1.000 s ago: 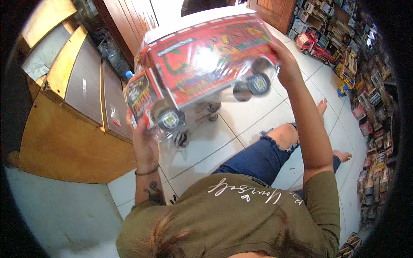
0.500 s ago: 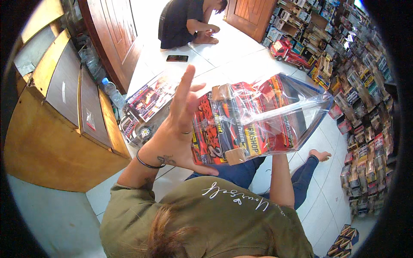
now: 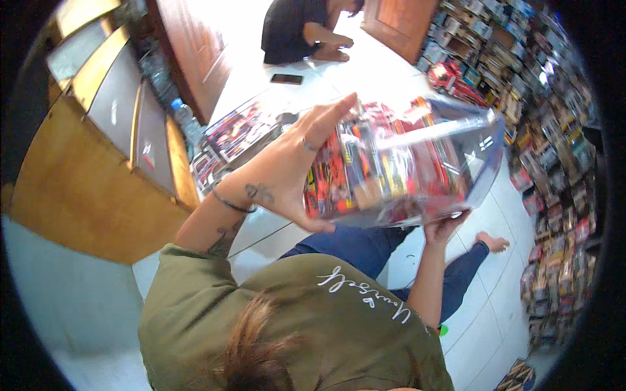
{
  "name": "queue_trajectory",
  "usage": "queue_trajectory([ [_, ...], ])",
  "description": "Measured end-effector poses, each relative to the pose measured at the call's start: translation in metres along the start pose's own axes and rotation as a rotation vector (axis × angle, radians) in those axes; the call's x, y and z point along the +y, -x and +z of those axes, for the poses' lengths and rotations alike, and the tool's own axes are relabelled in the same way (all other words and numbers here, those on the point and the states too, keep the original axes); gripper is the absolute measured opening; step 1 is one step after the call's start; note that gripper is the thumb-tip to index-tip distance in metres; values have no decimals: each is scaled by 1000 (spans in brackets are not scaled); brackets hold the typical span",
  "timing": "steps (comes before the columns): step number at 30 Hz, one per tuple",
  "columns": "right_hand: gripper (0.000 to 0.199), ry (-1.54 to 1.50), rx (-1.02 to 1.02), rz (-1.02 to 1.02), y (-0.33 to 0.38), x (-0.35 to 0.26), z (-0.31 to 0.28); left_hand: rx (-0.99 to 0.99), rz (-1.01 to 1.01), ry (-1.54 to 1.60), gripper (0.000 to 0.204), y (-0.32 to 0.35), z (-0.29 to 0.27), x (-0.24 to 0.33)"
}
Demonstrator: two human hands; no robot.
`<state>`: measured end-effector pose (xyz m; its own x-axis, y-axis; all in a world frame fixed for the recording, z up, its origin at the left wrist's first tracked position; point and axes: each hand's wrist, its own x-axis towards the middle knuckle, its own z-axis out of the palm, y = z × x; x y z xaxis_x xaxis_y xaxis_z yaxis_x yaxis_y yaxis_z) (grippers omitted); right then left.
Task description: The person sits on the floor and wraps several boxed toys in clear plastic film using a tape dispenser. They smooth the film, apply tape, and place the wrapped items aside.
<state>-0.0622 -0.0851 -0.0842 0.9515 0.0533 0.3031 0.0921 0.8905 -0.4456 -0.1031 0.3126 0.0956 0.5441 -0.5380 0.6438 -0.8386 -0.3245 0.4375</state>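
I hold a package point(image 3: 391, 163) wrapped in clear plastic over my lap, tilted, with red, black and yellow printed pieces inside; motion blurs it. My left hand point(image 3: 310, 156) spans its left end, the fingers along the upper edge and the thumb at the lower one. Under the right part of the near edge, my right hand point(image 3: 447, 225) grips it from below, its fingers partly hidden by the package. A toy truck point(image 3: 238, 133) with colourful printed side panels stands on the floor beyond my left forearm, partly covered by it.
To the left stands a wooden cabinet point(image 3: 78, 189), with a plastic bottle point(image 3: 186, 120) beside it. A phone point(image 3: 287, 79) lies on the white tiled floor. Another person point(image 3: 297, 32) sits near the doors. Stacked boxes point(image 3: 561, 247) line the right side; a red toy truck point(image 3: 453, 81) stands near them.
My left fingers, raised and stretched before, have come down onto the package's end. The package has shifted slightly right and turned, and my right hand now shows under it. The view has shifted.
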Motion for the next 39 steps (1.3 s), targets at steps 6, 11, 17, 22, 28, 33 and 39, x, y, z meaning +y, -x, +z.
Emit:
queue_trajectory([
  [6,49,602,196,200,-72,2,98,592,-439,573,124,89,12,-43],
  [11,52,771,4,399,-173,107,182,1024,-574,753,92,169,-6,-68],
  [17,98,1036,-97,206,-230,226,205,1136,-671,1070,60,179,-21,-78],
  [22,97,1260,-119,163,-197,238,171,1216,-711,918,50,180,-25,-82],
  [28,75,1212,-37,259,-99,149,85,1255,-704,404,62,210,-43,-93],
  [33,51,1233,419,24,33,20,5,781,18,-780,71,147,-18,-80],
  [39,42,1289,1461,-666,310,-153,-46,261,381,-439,78,-7,161,-38],
])
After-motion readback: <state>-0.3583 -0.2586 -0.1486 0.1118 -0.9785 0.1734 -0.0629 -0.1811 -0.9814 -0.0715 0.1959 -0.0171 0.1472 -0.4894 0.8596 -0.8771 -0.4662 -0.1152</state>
